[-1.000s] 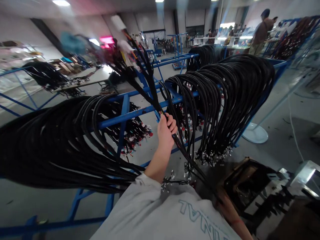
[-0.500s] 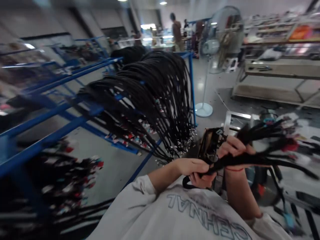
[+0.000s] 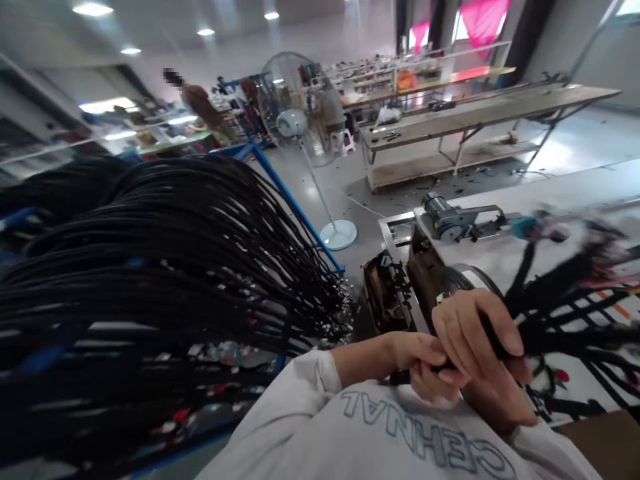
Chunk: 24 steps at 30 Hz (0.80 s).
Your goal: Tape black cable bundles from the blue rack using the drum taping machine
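Close to my chest I hold a bundle of black sleeved wire harnesses point(image 3: 555, 293). My right hand point(image 3: 477, 333) wraps round the bundle from above, fingers closed. Beside it, my left hand point(image 3: 433, 367) is closed on the left end of the same bundle, touching my right hand; most of that end is hidden by the fingers. The branches fan out to the right with coloured connectors at their tips, blurred by motion, over a white worktable point(image 3: 590, 193).
On the left, many black harnesses point(image 3: 175, 240) hang over a blue rack point(image 3: 285, 200). A small motorised machine point(image 3: 450, 217) sits at the worktable's edge, with a brown box point(image 3: 383, 293) below. Beyond stand a fan point(image 3: 295, 127), a long bench point(image 3: 480, 120) and a person point(image 3: 200, 103).
My view has turned right, so the rack shifts left and the worktable and machine come into view. Both hands keep hold of the harnesses and are now closer together.
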Each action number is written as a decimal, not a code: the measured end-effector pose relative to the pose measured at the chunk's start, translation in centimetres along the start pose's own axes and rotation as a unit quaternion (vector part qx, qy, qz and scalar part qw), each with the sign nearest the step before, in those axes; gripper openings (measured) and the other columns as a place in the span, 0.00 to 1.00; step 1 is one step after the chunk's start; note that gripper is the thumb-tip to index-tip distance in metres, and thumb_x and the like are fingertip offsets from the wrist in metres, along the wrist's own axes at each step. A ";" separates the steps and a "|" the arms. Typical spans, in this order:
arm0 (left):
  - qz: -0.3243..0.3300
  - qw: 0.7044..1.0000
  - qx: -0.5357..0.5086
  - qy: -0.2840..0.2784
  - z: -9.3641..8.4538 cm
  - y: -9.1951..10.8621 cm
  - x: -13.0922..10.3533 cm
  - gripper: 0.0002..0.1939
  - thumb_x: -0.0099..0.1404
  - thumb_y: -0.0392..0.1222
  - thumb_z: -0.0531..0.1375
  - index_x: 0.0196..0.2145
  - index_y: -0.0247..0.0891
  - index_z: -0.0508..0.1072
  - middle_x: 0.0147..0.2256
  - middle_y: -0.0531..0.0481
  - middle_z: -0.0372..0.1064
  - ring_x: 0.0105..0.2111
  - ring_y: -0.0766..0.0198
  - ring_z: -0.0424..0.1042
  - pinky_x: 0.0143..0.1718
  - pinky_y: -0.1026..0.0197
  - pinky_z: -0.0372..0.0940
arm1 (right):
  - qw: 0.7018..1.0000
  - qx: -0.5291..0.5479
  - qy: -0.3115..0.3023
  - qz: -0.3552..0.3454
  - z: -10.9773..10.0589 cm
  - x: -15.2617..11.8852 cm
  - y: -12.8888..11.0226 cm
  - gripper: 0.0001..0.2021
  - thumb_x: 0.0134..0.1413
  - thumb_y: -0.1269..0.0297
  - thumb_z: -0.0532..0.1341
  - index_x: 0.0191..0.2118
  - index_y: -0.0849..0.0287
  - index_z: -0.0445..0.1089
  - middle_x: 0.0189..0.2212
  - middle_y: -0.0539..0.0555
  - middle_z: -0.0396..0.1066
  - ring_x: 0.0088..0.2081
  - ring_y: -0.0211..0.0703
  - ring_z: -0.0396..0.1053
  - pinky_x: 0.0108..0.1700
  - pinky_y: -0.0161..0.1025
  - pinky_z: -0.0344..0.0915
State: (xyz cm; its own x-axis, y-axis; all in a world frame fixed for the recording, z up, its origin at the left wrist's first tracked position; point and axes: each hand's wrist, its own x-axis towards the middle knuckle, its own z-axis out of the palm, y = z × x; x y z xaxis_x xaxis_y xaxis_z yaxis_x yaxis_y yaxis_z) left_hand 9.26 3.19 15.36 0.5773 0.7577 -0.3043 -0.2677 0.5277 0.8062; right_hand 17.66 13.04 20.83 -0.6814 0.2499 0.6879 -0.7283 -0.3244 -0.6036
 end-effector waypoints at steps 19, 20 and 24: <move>-0.081 0.904 0.420 -0.012 -10.1 2.5 -10.2 0.22 0.69 0.60 0.52 0.35 0.37 0.69 0.30 0.52 0.68 0.30 0.66 0.64 0.33 0.66 0.62 | 0.779 -0.029 0.601 0.177 -4.6 -5.8 3.8 0.17 0.52 0.50 0.69 0.35 0.60 0.72 0.20 0.45 0.64 0.19 0.29 0.59 0.20 0.28 0.60; -0.115 0.898 0.421 -0.062 -10.4 3.3 -11.3 0.21 0.68 0.60 0.55 0.35 0.37 0.71 0.31 0.51 0.69 0.32 0.65 0.65 0.34 0.66 0.62 | 0.782 -0.002 0.568 0.256 -3.6 -6.7 5.2 0.16 0.52 0.53 0.70 0.35 0.61 0.73 0.20 0.45 0.64 0.18 0.27 0.57 0.19 0.26 0.57; -0.222 0.889 0.379 -0.128 -11.9 4.8 -14.4 0.24 0.68 0.61 0.55 0.37 0.35 0.73 0.28 0.52 0.68 0.25 0.67 0.62 0.26 0.66 0.58 | 0.773 0.136 0.453 0.423 -2.0 -10.0 9.8 0.14 0.58 0.56 0.65 0.37 0.65 0.73 0.16 0.43 0.58 0.16 0.26 0.49 0.18 0.25 0.54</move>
State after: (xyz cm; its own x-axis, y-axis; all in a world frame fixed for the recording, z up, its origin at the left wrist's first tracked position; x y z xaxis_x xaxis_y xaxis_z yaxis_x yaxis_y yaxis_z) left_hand -9.50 -0.62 17.63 0.6785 0.3772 -0.6304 0.5714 0.2683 0.7756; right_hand 17.19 9.15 7.21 -0.7657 0.3407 -0.5456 -0.0372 -0.8703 -0.4912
